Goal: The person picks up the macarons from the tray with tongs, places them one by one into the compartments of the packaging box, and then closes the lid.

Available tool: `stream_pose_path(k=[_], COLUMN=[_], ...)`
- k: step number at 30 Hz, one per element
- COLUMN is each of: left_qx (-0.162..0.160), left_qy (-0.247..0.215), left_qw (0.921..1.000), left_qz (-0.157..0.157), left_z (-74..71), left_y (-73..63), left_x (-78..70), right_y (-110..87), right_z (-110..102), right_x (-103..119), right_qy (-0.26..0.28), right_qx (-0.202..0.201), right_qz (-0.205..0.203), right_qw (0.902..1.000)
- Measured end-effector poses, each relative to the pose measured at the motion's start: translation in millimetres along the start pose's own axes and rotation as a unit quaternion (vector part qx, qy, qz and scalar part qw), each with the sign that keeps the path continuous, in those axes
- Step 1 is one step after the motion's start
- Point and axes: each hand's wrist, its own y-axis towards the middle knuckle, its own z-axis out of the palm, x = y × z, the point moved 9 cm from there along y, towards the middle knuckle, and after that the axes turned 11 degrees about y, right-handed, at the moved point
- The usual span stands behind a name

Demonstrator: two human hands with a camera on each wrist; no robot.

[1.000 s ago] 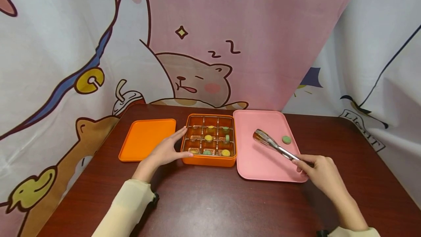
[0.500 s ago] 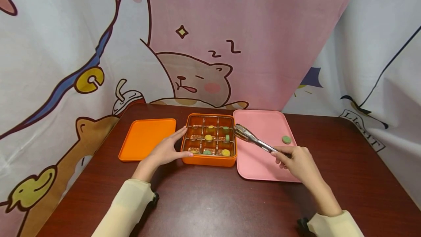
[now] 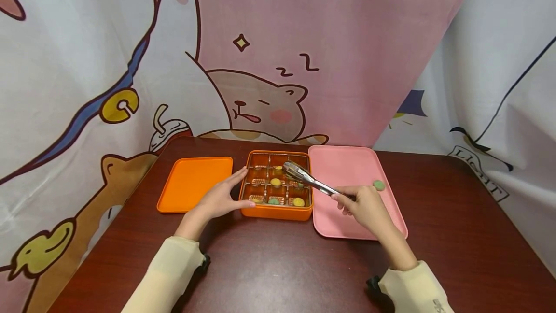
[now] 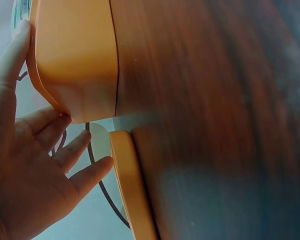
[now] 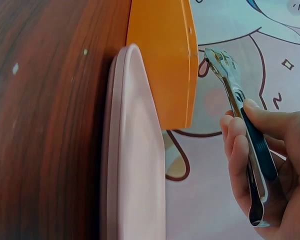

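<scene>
An orange box (image 3: 275, 213) divided into several compartments stands mid-table, with small round yellow pieces (image 3: 275, 182) and green pieces (image 3: 273, 201) in some of them. My left hand (image 3: 217, 200) spreads around its near left corner, thumb and index finger touching the rim, other fingers loosely extended. With my right hand (image 3: 365, 206) I grip metal tongs (image 3: 319, 186) by their handle. Their head hangs over the right part of the box, hiding some compartments. In the right wrist view the tongs (image 5: 237, 92) point past the box; whether their tips hold anything I cannot tell.
A pink tray (image 3: 343, 219) lies directly right of the box, bearing one round green piece (image 3: 379, 185) near its right edge. The flat orange lid (image 3: 195, 185) is left of the box. A patterned curtain (image 3: 347, 62) hangs behind the dark wooden table (image 3: 278, 264).
My right hand has carried the tongs leftward from above the pink tray to over the orange box. The left hand has stayed at the box's corner.
</scene>
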Motion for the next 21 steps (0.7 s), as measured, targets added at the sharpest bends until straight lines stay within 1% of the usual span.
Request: stream_pose_path(k=[5,11,18,21], left_qx=[0.003,0.006,0.007,0.006], left_qy=[-0.002,0.000,0.004,0.006], left_qw=[1.0000,1.0000,1.0000,1.0000], left_qz=[-0.003,-0.006,-0.005,-0.005], left_z=[0.0,-0.4,-1.0,-1.0], left_y=[-0.4,0.2,0.0,0.2], left_x=[0.7,0.2,-0.8,-0.7], right_y=[6.8,13.9,21.3,23.6], right_z=[13,24,35,40], right_x=[7,17,27,29], right_qy=[0.003,0.002,-0.005,-0.003], right_qx=[0.017,0.019,0.025,0.031], right_qz=[0.005,-0.008,-0.034,-0.033], right_qw=[0.9998,0.9998,0.9991,0.9990])
